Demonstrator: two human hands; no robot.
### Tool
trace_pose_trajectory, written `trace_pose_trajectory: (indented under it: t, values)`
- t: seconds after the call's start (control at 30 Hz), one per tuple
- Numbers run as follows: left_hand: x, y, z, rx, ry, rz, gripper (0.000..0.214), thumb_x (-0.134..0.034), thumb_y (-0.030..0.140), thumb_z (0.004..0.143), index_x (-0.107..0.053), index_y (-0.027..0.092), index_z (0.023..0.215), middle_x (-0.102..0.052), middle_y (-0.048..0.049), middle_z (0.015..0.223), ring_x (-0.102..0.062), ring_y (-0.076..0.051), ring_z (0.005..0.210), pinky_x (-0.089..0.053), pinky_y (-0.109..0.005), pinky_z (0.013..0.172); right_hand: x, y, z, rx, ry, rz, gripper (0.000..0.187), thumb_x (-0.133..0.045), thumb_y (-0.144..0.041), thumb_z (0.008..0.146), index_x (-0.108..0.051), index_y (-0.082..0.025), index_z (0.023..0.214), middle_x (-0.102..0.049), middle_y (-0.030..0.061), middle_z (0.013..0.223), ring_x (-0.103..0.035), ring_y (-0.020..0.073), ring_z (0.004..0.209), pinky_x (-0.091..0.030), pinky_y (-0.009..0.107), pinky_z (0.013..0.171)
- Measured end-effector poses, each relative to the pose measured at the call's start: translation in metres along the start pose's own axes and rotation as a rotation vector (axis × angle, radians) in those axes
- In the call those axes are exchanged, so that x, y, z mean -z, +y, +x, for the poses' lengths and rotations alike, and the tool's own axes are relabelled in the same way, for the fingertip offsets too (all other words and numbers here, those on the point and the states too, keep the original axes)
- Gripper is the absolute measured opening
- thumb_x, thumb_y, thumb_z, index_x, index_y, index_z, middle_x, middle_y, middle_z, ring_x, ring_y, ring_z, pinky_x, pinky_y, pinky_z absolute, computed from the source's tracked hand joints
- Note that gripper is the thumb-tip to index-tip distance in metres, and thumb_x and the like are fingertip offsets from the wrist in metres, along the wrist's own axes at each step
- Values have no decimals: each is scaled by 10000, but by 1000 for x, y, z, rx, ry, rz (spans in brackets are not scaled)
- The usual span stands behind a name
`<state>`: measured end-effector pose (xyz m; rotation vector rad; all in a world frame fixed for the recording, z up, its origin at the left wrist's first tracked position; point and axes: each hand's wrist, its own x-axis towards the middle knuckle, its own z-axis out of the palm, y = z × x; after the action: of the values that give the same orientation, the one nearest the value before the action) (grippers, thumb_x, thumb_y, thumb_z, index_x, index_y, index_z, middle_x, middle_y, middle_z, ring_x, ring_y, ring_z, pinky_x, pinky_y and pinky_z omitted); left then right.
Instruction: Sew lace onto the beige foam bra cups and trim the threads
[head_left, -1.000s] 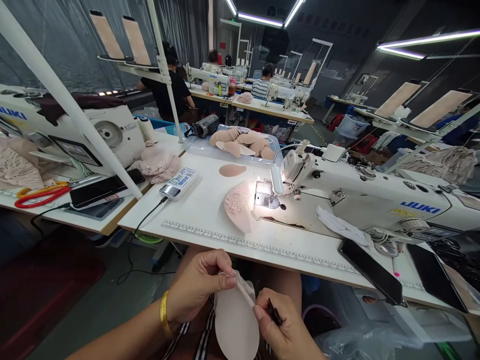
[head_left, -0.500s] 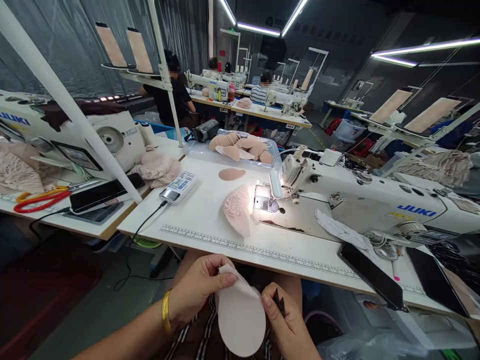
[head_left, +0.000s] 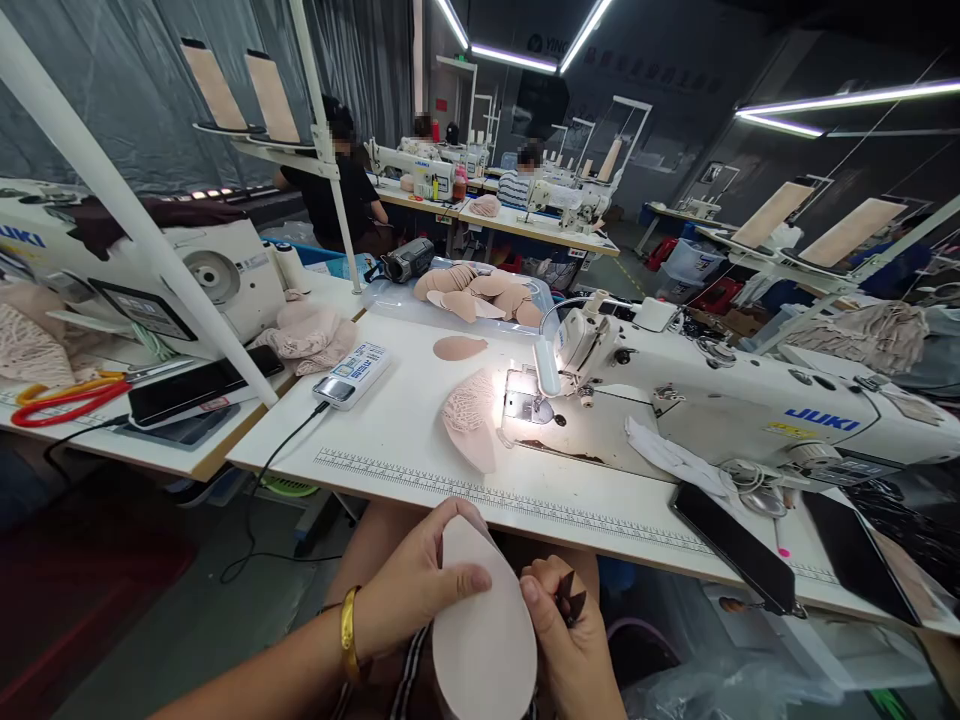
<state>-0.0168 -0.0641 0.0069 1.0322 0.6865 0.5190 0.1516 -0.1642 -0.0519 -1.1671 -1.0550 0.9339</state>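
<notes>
My left hand (head_left: 416, 585) is closed on the upper left edge of a beige oval bra pad (head_left: 484, 640), held upright over my lap below the table edge. My right hand (head_left: 566, 640) grips the pad's right edge and also holds a small dark thread snip (head_left: 564, 598) between its fingers. On the white sewing table (head_left: 390, 420) lies a lace-covered cup (head_left: 469, 418) beside the needle of the white Juki sewing machine (head_left: 720, 400), lit by its lamp. A single beige pad (head_left: 459, 347) lies farther back.
A pile of beige pads (head_left: 480, 290) sits at the table's far edge. A control box (head_left: 352, 373) with a cable and two black phones (head_left: 731, 545) (head_left: 196, 390) lie on the tables. Red scissors (head_left: 64, 398) rest at the left. Other people sit at machines behind.
I have turned the pad from edge-on to face me and raised it slightly. My right hand has shifted up along its right edge.
</notes>
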Motion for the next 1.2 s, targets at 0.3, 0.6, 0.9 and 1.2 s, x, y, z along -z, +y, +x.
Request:
trace_pose_trajectory:
  t: [0.3, 0.6, 0.9, 1.2]
  values:
    - [29, 28, -10, -28, 209, 135, 379, -861, 479, 740, -630, 204, 862, -701, -10, 779, -659, -209, 714, -522, -302, 637, 57, -23, 5, 143, 162, -749, 407, -586, -380, 1034, -455, -242, 673, -381, -49, 603, -370, 133, 525, -327, 275, 515]
    - [11, 20, -2, -11, 69, 321, 252, -813, 379, 728, -680, 173, 787, -683, -1, 738, -607, -189, 706, -472, -267, 629, 6, -62, 26, 224, -265, -600, 92, -612, -216, 973, -681, -237, 1029, -658, 31, 878, -634, 189, 762, -486, 277, 668]
    - [21, 24, -6, 32, -10, 347, 263, -796, 383, 743, -672, 168, 831, -664, -1, 773, -588, -186, 726, -468, -266, 648, 10, -64, 46, 118, -190, -692, 164, -480, -163, 951, -590, -222, 845, -626, -1, 756, -588, 169, 700, -436, 269, 660]
    - [19, 22, -3, 3, -2, 427, 242, -760, 370, 764, -677, 157, 843, -669, -10, 805, -584, -184, 758, -457, -261, 658, 17, -65, 32, 87, -400, -687, 296, -531, -343, 1052, -539, -225, 781, -584, -24, 726, -567, 145, 658, -407, 241, 604]
